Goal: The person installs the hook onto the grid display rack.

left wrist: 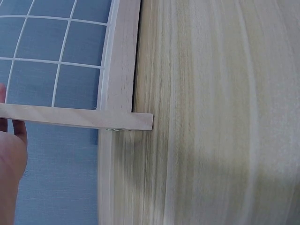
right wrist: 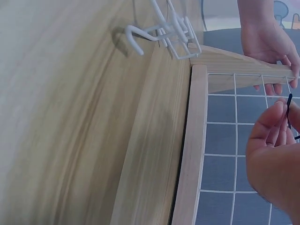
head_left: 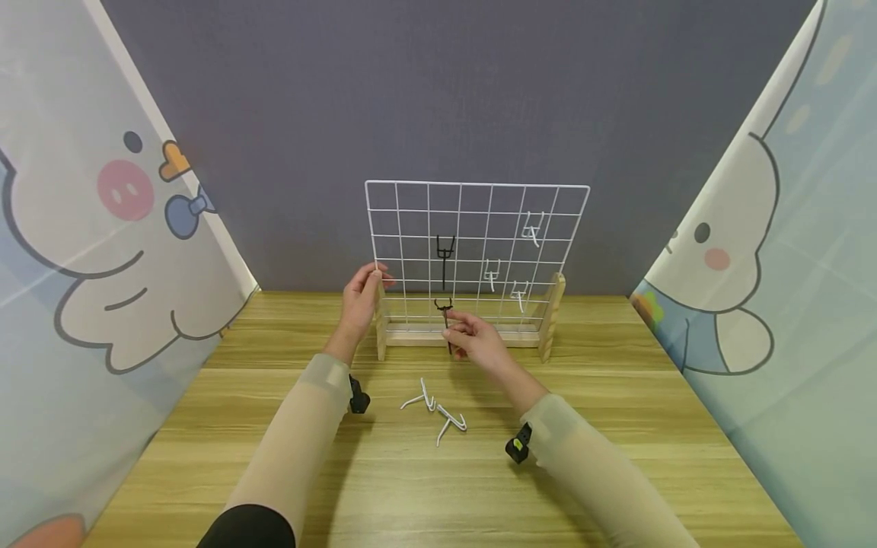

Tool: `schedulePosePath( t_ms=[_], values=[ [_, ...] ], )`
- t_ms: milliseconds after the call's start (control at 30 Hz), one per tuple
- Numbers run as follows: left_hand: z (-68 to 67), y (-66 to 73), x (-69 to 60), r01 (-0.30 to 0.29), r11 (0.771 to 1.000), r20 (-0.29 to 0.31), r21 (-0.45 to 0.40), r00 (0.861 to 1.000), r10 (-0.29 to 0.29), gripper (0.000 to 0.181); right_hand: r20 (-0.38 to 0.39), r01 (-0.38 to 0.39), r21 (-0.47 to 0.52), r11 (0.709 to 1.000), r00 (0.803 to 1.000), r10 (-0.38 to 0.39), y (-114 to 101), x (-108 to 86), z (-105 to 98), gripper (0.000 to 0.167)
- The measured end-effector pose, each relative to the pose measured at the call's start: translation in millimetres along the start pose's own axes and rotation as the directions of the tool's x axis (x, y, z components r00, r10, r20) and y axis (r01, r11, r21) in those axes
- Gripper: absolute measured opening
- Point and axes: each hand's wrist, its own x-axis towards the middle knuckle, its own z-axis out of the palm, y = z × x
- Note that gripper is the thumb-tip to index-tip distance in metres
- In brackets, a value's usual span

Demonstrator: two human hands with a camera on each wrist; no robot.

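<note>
A white wire grid (head_left: 477, 183) stands upright in a wooden base. My left hand (head_left: 359, 301) grips the top of its left wooden post (head_left: 381, 323); the left wrist view shows that post (left wrist: 75, 116) with fingers (left wrist: 19, 129) behind it. Low in front of the grid, my right hand (head_left: 476, 342) pinches a black hook (head_left: 444, 307) by its shaft, its forked end upward. Whether this hook touches the wires I cannot tell. Directly above it, another black hook (head_left: 444, 253) hangs on the grid.
Three white hooks hang on the grid's right half: one high (head_left: 532, 230), one lower (head_left: 492, 274), one lowest (head_left: 520, 295). Two loose white hooks, one left (head_left: 426, 397) and one right (head_left: 450, 416), lie on the wooden table (head_left: 411, 487) between my forearms. A grey wall (head_left: 479, 91) rises behind.
</note>
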Motion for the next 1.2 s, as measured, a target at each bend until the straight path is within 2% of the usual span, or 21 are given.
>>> schedulePosePath(
  t_ms=[300, 533, 767, 1200],
  values=[
    [1.5, 2.8, -1.6, 0.004, 1.000, -0.006, 0.012, 1.000, -0.004, 0.019, -0.025, 0.011, 0.032, 0.999, 1.000, -0.010, 8, 9.2, 4, 0.049],
    [2.6, 3.2, -0.8, -0.005, 1.000, -0.003, -0.015, 1.000, 0.005, 0.035, -0.048, 0.035, 0.029, 0.999, 0.998, -0.034, 13, 14.0, 6, 0.043],
    [2.2, 2.9, -1.3, -0.009, 1.000, 0.000, -0.022, 1.000, 0.009, 0.019, -0.061, 0.046, 0.007, 0.999, 0.997, -0.045, 14, 18.1, 7, 0.041],
    [0.7, 1.3, -0.9, -0.007, 1.000, -0.011, -0.009, 1.000, 0.007, 0.019, -0.107, 0.035, 0.006, 0.999, 0.994, -0.034, 20, 25.0, 10, 0.036]
  ],
)
